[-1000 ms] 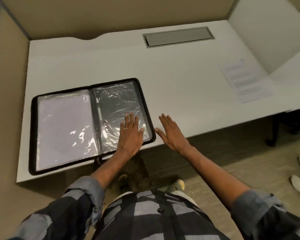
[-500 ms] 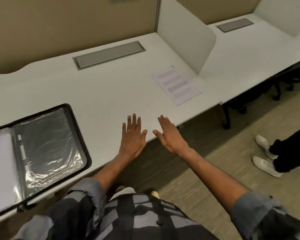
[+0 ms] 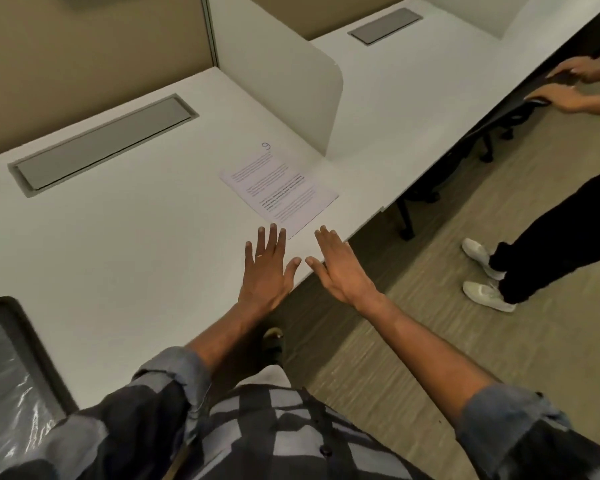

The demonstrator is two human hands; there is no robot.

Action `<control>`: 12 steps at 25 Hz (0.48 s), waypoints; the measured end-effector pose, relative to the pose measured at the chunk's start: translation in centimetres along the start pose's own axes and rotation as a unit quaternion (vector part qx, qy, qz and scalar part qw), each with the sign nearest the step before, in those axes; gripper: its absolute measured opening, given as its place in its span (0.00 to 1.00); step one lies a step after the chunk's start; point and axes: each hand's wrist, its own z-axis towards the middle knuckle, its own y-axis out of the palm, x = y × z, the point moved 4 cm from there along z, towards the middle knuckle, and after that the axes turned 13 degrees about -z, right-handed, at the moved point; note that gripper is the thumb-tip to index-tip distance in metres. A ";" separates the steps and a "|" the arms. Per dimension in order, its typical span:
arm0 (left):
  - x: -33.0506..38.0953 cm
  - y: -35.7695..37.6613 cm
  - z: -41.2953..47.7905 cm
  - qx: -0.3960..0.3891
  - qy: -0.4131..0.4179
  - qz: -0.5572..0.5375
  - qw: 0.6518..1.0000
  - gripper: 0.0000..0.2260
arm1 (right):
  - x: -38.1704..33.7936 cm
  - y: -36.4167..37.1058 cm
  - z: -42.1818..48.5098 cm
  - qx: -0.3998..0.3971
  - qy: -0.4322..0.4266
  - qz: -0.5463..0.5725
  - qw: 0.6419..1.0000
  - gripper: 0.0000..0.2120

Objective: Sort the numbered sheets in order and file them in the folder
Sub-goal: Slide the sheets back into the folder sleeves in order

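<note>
A printed sheet (image 3: 280, 190) with a handwritten 9 at its top corner lies on the white desk (image 3: 136, 244), near the front edge by the divider. My left hand (image 3: 266, 271) is flat and open just short of the sheet's near corner, fingertips almost at it. My right hand (image 3: 340, 268) is open too, held over the desk's front edge right of the left one. Neither hand holds anything. The black zip folder (image 3: 11, 368) lies open at the far left, only its clear-sleeved right part in view.
A white divider panel (image 3: 284, 71) stands right behind the sheet. A grey cable hatch (image 3: 101, 140) is set into the desk's back. To the right another person stands in white shoes (image 3: 482, 275), hands on a dark chair back (image 3: 548, 88).
My view has swung right: the folder slid to the left edge and the sheet came to the centre. Both open hands moved from the folder's right side toward the sheet.
</note>
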 end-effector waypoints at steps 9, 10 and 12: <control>0.2 1.3 10.5 -0.021 -0.009 0.006 1.000 0.35 | 5.5 -0.8 9.4 -0.046 0.008 -0.025 0.999 0.35; 0.0 1.4 11.3 -0.018 -0.015 0.014 1.000 0.36 | 5.8 -0.8 10.5 -0.052 -0.006 -0.039 0.998 0.35; -0.7 1.8 12.8 -0.020 -0.044 0.007 0.999 0.36 | 6.7 -0.4 13.2 -0.066 -0.026 -0.041 0.997 0.36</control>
